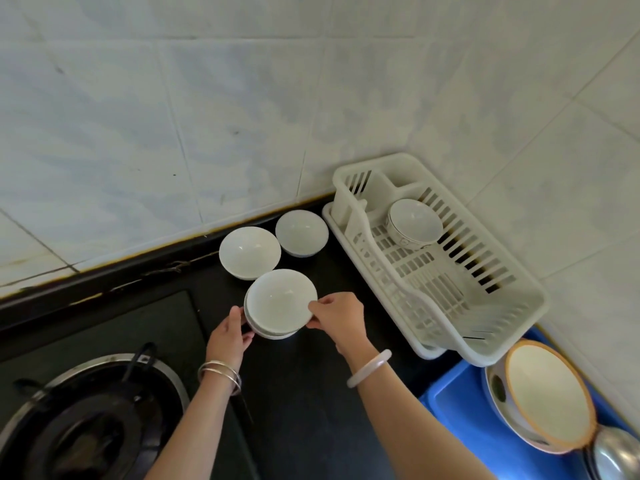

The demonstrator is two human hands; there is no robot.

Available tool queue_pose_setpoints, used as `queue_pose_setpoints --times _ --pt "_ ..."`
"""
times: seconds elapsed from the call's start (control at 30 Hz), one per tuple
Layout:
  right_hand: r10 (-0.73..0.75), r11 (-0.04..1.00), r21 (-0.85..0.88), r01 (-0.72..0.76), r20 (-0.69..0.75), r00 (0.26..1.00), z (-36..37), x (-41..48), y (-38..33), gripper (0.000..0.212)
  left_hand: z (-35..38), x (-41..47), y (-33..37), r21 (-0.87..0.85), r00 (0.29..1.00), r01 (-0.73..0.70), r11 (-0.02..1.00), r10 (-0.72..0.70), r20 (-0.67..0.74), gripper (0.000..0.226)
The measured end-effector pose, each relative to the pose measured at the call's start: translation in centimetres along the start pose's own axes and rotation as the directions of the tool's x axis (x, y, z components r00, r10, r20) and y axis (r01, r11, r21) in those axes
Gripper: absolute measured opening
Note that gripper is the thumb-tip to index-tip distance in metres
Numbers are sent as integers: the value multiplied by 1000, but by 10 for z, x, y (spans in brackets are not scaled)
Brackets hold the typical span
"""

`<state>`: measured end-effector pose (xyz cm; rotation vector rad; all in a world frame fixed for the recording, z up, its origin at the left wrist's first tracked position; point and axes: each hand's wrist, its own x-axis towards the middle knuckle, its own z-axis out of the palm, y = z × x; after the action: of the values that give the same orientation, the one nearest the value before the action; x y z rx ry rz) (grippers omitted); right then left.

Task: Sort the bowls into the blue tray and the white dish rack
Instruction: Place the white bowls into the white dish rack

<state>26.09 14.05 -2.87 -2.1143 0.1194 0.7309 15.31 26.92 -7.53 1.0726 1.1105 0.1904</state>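
Observation:
A short stack of white bowls (pixel 278 301) stands on the black counter in the middle of the view. My right hand (pixel 341 318) pinches the rim of the top bowl on its right side. My left hand (pixel 230 336) cups the left side of the stack's lower bowls. Two single white bowls, one (pixel 249 251) and another (pixel 301 232), sit behind the stack by the wall. The white dish rack (pixel 512 306) at the right holds one patterned bowl (pixel 414 223). The blue tray (pixel 460 414) at the lower right holds an orange-rimmed bowl (pixel 547 393) leaning on another bowl.
A gas burner (pixel 93 420) on the black stove fills the lower left. A metal bowl (pixel 616 455) lies at the bottom right corner of the tray. Tiled walls close off the back and right side. Bare black counter (pixel 311 410) lies between my arms.

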Motion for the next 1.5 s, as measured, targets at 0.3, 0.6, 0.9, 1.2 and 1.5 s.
queue_pose_setpoints --times 0.3,0.6,0.9,1.2,1.5 --pt "-1 992 -130 0 -7 1000 9 7 1 11 4 2 -1 76 1000 -26 997 25 7 32" --pt "115 991 39 -129 258 959 2 15 0 45 8 3 6 -13 997 74 997 -74 11 40" --pt "69 982 157 -109 243 968 0 4 -4 41 18 -9 17 -28 997 70 997 -70 26 39" --pt "-69 953 297 67 -6 998 -100 -15 -30 15 84 -50 74 59 954 -118 991 97 284 28" --pt "33 914 402 56 -212 977 -228 3 -28 31 224 -81 106 169 839 -281 945 156 522 33"
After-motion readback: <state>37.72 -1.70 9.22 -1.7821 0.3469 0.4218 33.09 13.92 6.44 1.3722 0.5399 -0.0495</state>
